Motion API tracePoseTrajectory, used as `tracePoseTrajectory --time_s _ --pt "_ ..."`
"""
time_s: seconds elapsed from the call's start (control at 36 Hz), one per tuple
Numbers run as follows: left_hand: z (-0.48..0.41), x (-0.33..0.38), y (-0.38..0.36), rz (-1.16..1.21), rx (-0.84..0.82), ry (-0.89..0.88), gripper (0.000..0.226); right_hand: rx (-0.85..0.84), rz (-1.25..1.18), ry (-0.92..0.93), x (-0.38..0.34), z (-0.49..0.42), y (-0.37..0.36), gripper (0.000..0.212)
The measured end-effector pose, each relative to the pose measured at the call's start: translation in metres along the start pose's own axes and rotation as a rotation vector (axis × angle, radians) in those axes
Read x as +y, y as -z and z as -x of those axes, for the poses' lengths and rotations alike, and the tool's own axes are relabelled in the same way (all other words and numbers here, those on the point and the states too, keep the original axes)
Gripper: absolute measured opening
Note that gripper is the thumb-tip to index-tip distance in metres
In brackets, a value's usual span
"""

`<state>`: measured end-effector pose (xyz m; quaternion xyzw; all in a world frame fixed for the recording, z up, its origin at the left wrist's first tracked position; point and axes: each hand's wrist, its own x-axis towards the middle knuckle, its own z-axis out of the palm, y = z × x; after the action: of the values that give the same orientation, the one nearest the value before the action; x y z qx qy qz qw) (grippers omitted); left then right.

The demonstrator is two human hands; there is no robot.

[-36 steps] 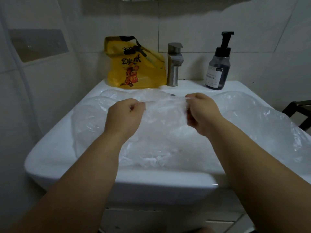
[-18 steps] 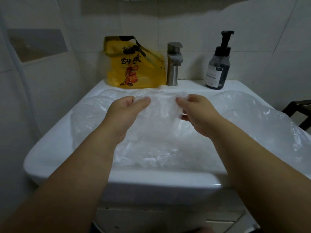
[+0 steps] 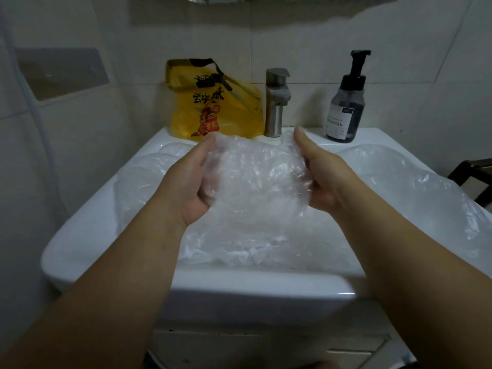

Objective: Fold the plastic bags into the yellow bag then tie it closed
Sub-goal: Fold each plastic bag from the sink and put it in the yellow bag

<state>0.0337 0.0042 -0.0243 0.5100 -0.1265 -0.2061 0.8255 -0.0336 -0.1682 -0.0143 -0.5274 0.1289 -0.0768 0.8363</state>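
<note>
Clutching crinkly clear bag (image 3: 253,179), L hand (image 3: 186,185), R hand (image 3: 328,179), fingers (image 3: 302,141) curled round it

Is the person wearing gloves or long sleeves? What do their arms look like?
No gloves and no sleeves in view. The left hand and right hand are bare, and so are both forearms to the picture's edge. No watch, bracelet or ring shows, though the clear plastic bag hides most fingers.
</note>
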Motion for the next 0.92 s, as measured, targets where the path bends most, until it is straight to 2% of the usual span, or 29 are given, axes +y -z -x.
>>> tracePoseTrajectory --time_s 0.17,0.31,0.42,0.47,0.58,0.64,0.67,0.72,0.78,0.81,0.86,0.92 --pt "-0.003 0.002 0.006 -0.013 0.102 -0.012 0.034 -0.184 -0.089 0.06 -0.005 0.003 0.006 0.018" --pt "0.001 0.002 0.004 -0.002 0.049 -0.009 0.028 -0.268 -0.128 0.0 -0.005 0.004 0.006 0.041" --pt "0.0 0.003 0.007 -0.046 0.087 -0.041 0.045 -0.195 -0.044 0.03 -0.004 0.004 0.007 0.018" --pt "-0.001 0.002 0.009 -0.072 0.099 -0.066 0.052 -0.168 0.011 0.03 -0.003 0.003 0.006 0.026" --pt "-0.003 -0.001 0.01 -0.171 0.181 -0.093 0.028 -0.065 0.034 0.028 -0.001 -0.001 0.004 0.013" --pt "-0.002 -0.004 0.007 -0.27 0.223 -0.113 0.007 0.01 -0.006 0.031 -0.002 -0.003 0.005 0.018" --pt "-0.002 -0.006 0.005 -0.346 0.255 -0.137 0.006 0.037 -0.045 0.035 -0.003 -0.003 0.005 0.021" --pt "-0.002 -0.011 0.006 -0.563 0.321 -0.189 0.016 0.026 -0.123 0.046 -0.005 -0.003 0.008 0.025" --pt "-0.003 -0.015 0.01 -0.82 0.393 -0.243 0.022 -0.058 -0.184 0.031 -0.006 0.0 0.007 0.03" --pt "-0.004 -0.017 0.012 -0.936 0.416 -0.253 0.03 -0.08 -0.171 0.034 -0.006 0.0 0.006 0.029" --pt "-0.004 -0.018 0.014 -1.116 0.422 -0.251 0.059 -0.066 -0.106 0.063 -0.003 0.0 0.005 0.026" --pt "0.001 -0.016 0.01 -1.184 0.423 -0.35 0.07 -0.046 -0.052 0.089 -0.002 0.0 0.003 0.025"
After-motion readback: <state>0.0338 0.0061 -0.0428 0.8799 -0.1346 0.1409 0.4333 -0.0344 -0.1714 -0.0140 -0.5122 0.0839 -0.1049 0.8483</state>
